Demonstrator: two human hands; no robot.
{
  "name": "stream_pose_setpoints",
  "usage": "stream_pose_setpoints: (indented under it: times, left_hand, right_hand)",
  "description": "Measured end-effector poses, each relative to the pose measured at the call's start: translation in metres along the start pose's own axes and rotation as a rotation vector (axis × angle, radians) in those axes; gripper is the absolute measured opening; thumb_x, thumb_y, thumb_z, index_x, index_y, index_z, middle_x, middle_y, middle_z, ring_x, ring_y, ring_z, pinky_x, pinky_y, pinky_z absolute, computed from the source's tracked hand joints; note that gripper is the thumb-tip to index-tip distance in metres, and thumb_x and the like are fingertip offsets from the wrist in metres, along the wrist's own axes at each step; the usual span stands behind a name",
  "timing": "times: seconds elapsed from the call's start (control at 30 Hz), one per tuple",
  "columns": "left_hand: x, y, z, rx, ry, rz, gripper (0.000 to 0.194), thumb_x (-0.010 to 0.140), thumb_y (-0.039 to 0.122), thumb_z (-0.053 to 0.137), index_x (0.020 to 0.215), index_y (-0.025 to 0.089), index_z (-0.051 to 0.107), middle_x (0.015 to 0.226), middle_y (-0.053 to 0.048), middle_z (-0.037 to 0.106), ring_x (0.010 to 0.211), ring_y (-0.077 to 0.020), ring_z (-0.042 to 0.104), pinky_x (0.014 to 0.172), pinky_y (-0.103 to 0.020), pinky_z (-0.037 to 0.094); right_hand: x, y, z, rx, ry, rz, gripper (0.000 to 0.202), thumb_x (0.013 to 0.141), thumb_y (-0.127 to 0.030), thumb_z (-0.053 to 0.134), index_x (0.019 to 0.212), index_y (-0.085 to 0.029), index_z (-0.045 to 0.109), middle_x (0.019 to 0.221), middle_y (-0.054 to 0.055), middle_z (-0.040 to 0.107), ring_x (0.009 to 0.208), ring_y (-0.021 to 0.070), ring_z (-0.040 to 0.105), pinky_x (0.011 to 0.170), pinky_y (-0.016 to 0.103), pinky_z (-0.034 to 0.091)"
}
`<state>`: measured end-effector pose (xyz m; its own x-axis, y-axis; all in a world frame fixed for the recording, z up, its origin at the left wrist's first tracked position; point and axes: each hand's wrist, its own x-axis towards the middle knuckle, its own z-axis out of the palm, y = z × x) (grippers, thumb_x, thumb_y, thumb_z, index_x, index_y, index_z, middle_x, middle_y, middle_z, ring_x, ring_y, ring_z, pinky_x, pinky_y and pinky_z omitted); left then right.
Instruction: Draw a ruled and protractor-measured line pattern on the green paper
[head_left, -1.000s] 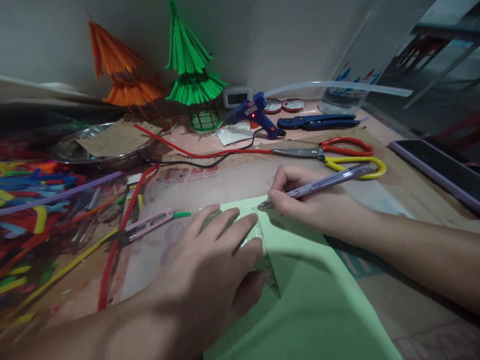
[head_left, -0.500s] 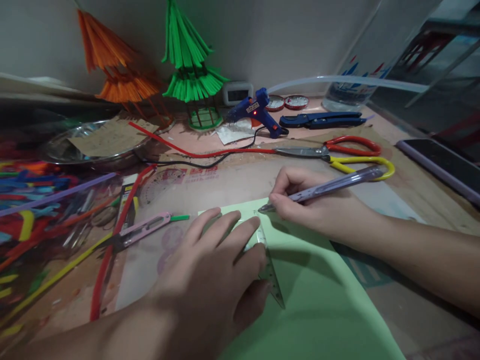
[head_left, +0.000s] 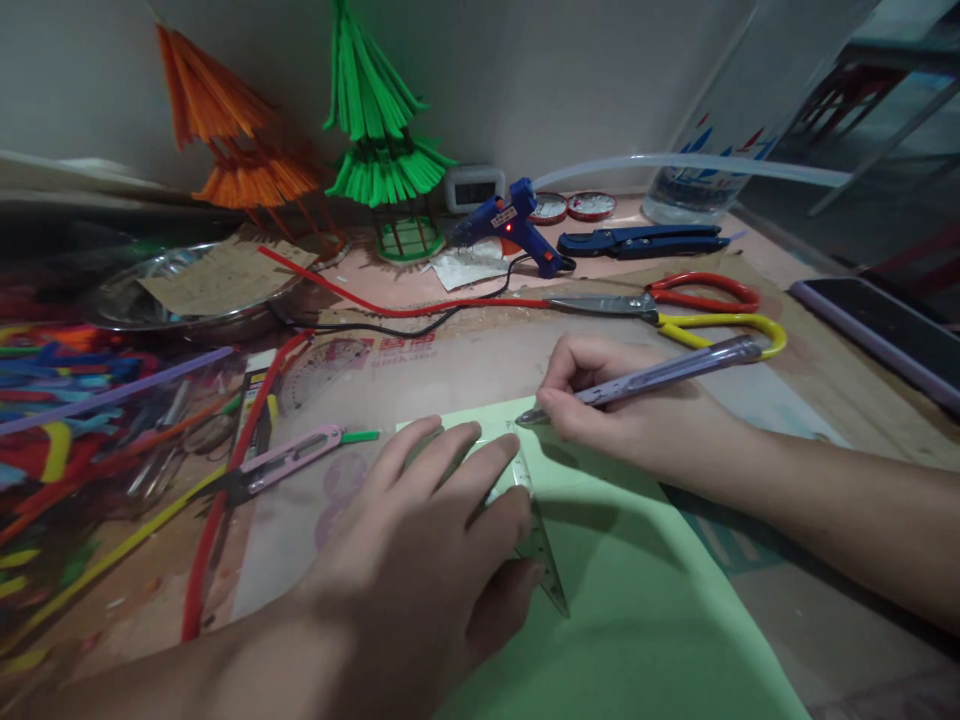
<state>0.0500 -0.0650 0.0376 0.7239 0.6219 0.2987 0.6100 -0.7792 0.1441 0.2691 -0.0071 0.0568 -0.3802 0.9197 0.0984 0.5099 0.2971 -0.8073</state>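
My right hand (head_left: 600, 395) grips a pen (head_left: 660, 372) with a see-through purple barrel. Its tip touches the light green paper (head_left: 645, 600) near the top edge, beside the clear set square. My left hand (head_left: 442, 530) lies spread over that clear set square (head_left: 546, 560), pressing it to the paper. Most of the set square is hidden under the fingers; its edge and pointed lower corner show. Small marks are at the pen tip, too faint to read.
Beyond the paper lie scissors (head_left: 652, 308) with red and yellow handles, a blue glue gun (head_left: 510, 228) with its light on, and blue pliers (head_left: 637, 240). A phone (head_left: 885, 330) is at right. Left are pink compasses (head_left: 292, 458), pipe cleaners (head_left: 60, 410) and a metal bowl (head_left: 112, 310).
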Motion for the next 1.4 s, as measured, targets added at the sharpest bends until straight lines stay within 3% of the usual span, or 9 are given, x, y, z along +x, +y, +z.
stream_pose_setpoints:
  times: [0.43, 0.63, 0.83, 1.0, 1.23, 1.4]
  left_hand:
    - [0.0, 0.003, 0.001, -0.015, 0.007, -0.015, 0.026, 0.101, 0.031, 0.052, 0.102, 0.022, 0.076, 0.127, -0.01, 0.076, 0.117, -0.0391, 0.066, 0.098, -0.063, 0.049]
    - [-0.002, 0.0, -0.002, -0.062, 0.003, -0.028, 0.022, 0.1, 0.032, 0.055, 0.104, 0.021, 0.074, 0.129, -0.01, 0.074, 0.118, -0.0373, 0.065, 0.098, -0.057, 0.05]
    - [-0.011, -0.012, -0.011, 0.126, -0.025, -0.019, 0.028, 0.106, 0.041, 0.057, 0.093, 0.018, 0.068, 0.094, -0.007, 0.072, 0.091, -0.0298, 0.068, 0.103, -0.058, 0.046]
    - [-0.011, -0.017, -0.027, 0.183, -0.195, -0.217, 0.023, 0.105, 0.036, 0.055, 0.102, 0.02, 0.07, 0.103, -0.009, 0.071, 0.1, -0.0315, 0.067, 0.091, -0.049, 0.052]
    - [-0.027, -0.044, -0.062, 0.257, -0.181, -0.448, 0.025, 0.105, 0.028, 0.053, 0.112, 0.019, 0.075, 0.116, -0.01, 0.076, 0.109, -0.0324, 0.071, 0.094, -0.046, 0.055]
    - [-0.035, -0.066, -0.097, 0.269, -0.181, -0.616, 0.024, 0.106, 0.032, 0.061, 0.123, 0.019, 0.072, 0.118, -0.008, 0.077, 0.104, -0.0259, 0.074, 0.093, -0.045, 0.06]
  right_hand:
    - [0.001, 0.002, 0.002, 0.015, 0.011, -0.016, 0.013, 0.083, -0.024, 0.06, 0.072, -0.023, 0.053, 0.059, -0.005, 0.055, 0.05, 0.0107, 0.045, 0.045, 0.023, 0.032]
    - [0.001, 0.006, -0.001, 0.074, 0.026, 0.041, 0.014, 0.084, -0.029, 0.061, 0.073, -0.023, 0.055, 0.058, -0.004, 0.061, 0.051, 0.0109, 0.051, 0.047, 0.022, 0.037]
    - [0.003, 0.012, -0.003, 0.217, 0.017, 0.097, 0.016, 0.087, -0.035, 0.063, 0.08, -0.023, 0.056, 0.057, -0.005, 0.065, 0.042, 0.0078, 0.045, 0.04, 0.02, 0.033]
    - [0.004, 0.013, -0.002, 0.247, 0.003, 0.125, 0.022, 0.089, -0.044, 0.061, 0.086, -0.022, 0.058, 0.058, -0.003, 0.064, 0.041, 0.0095, 0.045, 0.038, 0.021, 0.034]
    - [0.008, 0.023, 0.003, 0.153, 0.16, 0.011, 0.03, 0.093, -0.053, 0.053, 0.086, -0.023, 0.056, 0.062, -0.002, 0.061, 0.049, 0.012, 0.047, 0.044, 0.023, 0.034]
    - [0.008, 0.029, 0.006, 0.063, 0.285, -0.114, 0.031, 0.093, -0.052, 0.054, 0.082, -0.023, 0.057, 0.07, 0.001, 0.063, 0.066, 0.017, 0.06, 0.06, 0.028, 0.046]
